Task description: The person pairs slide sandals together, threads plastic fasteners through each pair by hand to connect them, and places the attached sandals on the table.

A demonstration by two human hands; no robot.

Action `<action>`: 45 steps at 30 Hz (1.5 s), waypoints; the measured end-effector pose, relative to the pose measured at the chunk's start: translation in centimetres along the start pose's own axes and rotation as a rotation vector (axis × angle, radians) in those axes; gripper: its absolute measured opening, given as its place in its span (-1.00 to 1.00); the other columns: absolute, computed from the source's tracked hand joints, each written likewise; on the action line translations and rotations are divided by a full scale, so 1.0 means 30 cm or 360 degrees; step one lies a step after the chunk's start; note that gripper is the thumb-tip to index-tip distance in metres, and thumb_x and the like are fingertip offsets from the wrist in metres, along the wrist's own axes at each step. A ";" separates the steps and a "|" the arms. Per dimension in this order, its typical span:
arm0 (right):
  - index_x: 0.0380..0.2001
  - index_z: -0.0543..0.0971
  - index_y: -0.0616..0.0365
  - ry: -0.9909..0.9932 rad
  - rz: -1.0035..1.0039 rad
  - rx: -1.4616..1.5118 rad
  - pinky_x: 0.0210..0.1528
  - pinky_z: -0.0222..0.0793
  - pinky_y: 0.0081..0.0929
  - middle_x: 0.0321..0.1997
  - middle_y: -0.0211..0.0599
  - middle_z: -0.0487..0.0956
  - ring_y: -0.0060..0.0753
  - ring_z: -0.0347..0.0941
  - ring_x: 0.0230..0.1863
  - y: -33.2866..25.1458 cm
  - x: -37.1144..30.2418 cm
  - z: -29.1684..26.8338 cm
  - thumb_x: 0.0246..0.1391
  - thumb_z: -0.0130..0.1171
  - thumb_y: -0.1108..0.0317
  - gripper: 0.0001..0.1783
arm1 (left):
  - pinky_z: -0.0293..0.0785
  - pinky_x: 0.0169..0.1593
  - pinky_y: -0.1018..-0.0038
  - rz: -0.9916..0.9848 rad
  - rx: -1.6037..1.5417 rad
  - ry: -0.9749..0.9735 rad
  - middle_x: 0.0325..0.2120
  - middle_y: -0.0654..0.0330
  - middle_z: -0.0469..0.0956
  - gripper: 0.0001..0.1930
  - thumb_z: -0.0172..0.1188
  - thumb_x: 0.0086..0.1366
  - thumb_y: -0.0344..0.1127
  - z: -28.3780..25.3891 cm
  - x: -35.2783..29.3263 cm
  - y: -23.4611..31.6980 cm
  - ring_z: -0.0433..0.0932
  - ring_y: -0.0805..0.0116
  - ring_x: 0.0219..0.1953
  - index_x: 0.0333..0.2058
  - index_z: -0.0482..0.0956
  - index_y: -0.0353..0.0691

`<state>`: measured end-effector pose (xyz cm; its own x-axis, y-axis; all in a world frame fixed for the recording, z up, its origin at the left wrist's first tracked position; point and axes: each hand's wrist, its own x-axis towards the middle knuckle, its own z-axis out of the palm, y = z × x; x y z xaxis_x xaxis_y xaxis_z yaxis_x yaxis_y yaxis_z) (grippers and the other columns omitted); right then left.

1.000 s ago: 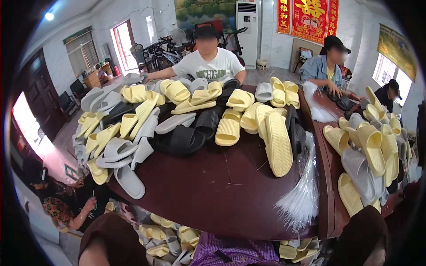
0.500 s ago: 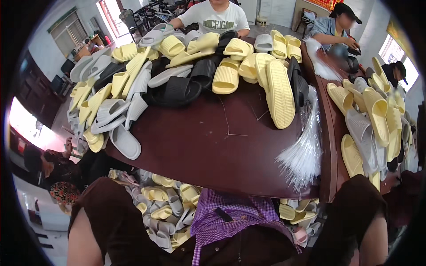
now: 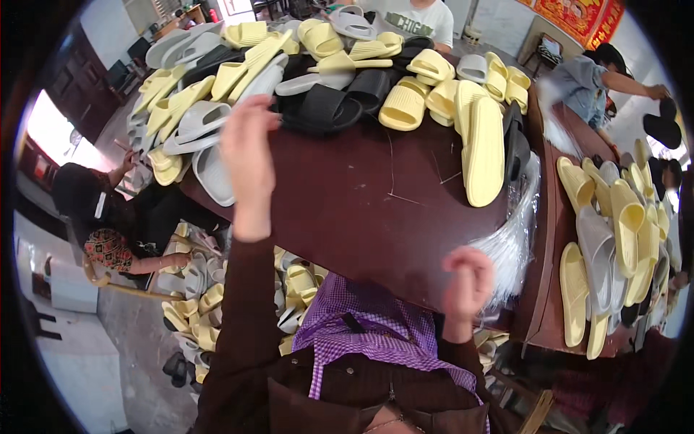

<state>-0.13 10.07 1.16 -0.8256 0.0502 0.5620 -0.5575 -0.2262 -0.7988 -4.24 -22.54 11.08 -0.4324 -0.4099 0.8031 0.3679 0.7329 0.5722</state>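
My left hand (image 3: 249, 155) is raised over the left part of the dark red table (image 3: 347, 217), fingers stretched out, nothing seen in it. It is nearest to a grey slipper (image 3: 210, 173) and a black slipper (image 3: 322, 108) on the pile's near edge. Above the table's near right edge is my right hand (image 3: 468, 289), smeared by motion with its fingers bent. Beside it lies a bundle of thin clear plastic strands (image 3: 506, 253). A pair of yellow slippers (image 3: 484, 152) stands beyond that hand, next to a dark slipper (image 3: 515, 145).
Yellow, grey and black slippers line the table's far side. A second pile (image 3: 600, 239) covers the right-hand table. Loose thin strands (image 3: 408, 197) lie mid-table. More slippers (image 3: 191, 311) heap on the floor. Co-workers sit at left, far side and right; one holds up a black slipper (image 3: 661, 129).
Both my hands have come into view over the table. The whole view has shifted and tilted. The co-worker at right now lifts a black slipper, and the one at left has leaned forward.
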 end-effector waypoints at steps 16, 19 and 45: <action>-0.18 0.46 0.29 -0.0430 0.0405 -0.0547 -0.34 0.36 -0.69 -0.30 -0.33 0.52 -0.65 0.40 -0.42 0.231 -0.137 -0.010 0.12 -0.05 0.62 -0.80 | 0.42 -0.42 0.52 -0.1139 -0.0393 -0.0818 -0.29 0.12 0.60 -0.68 0.16 0.18 -0.27 0.385 -0.173 -0.435 0.52 0.40 -0.45 -0.14 0.54 -0.35; -0.13 0.43 0.32 -0.0423 0.0523 -0.0454 -0.33 0.38 -0.68 -0.28 -0.31 0.53 -0.63 0.41 -0.41 0.233 -0.129 0.002 0.12 -0.04 0.62 -0.77 | 0.43 -0.44 0.51 -0.0908 -0.0249 -0.0749 -0.41 0.19 0.60 -0.73 0.17 0.18 -0.30 0.359 -0.333 -0.364 0.53 0.43 -0.42 -0.21 0.58 -0.36; -0.04 0.37 0.29 0.0480 0.0955 0.0163 -0.41 0.54 -0.35 -0.19 -0.17 0.55 -0.31 0.55 -0.34 0.015 -0.142 -0.264 0.13 0.01 0.38 -0.66 | 0.40 -0.22 0.23 0.0480 0.1280 -0.0928 -0.33 0.08 0.44 -0.69 0.32 0.00 -0.24 0.484 -0.154 -0.628 0.45 0.10 -0.23 -0.33 0.43 -0.21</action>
<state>2.46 17.45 -3.29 -0.9858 0.1530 -0.0684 0.0034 -0.3896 -0.9210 -21.12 -26.57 -5.82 -0.8234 0.0201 0.5671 -0.0386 0.9951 -0.0913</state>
